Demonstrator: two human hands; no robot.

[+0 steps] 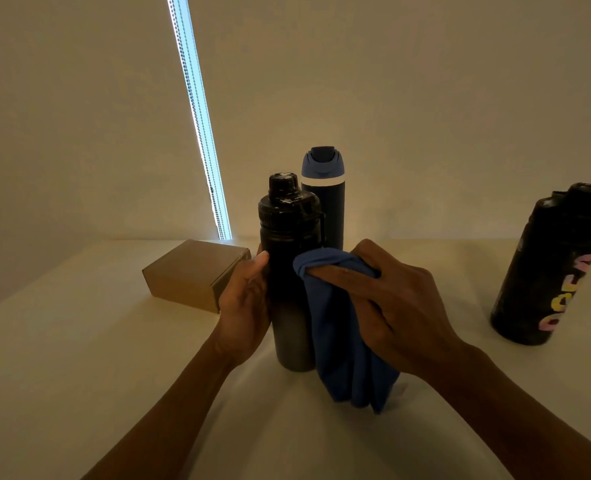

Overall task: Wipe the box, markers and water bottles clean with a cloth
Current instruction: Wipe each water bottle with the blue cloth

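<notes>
Right hand (391,299) curled round blue cloth (346,341), pressed on black bottle (287,244) at 3 o'clock; bottle gripped by left hand (245,306) at 9 o'clock.

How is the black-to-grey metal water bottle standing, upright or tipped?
Upright: the black-to-grey water bottle stands base-down on the white table, cap uppermost, left hand gripping its side, right hand holding blue cloth.

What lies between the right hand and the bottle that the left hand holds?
The blue cloth. In the head view, the right hand grips it against the side of the black-and-grey bottle, which the left hand holds upright.
</notes>
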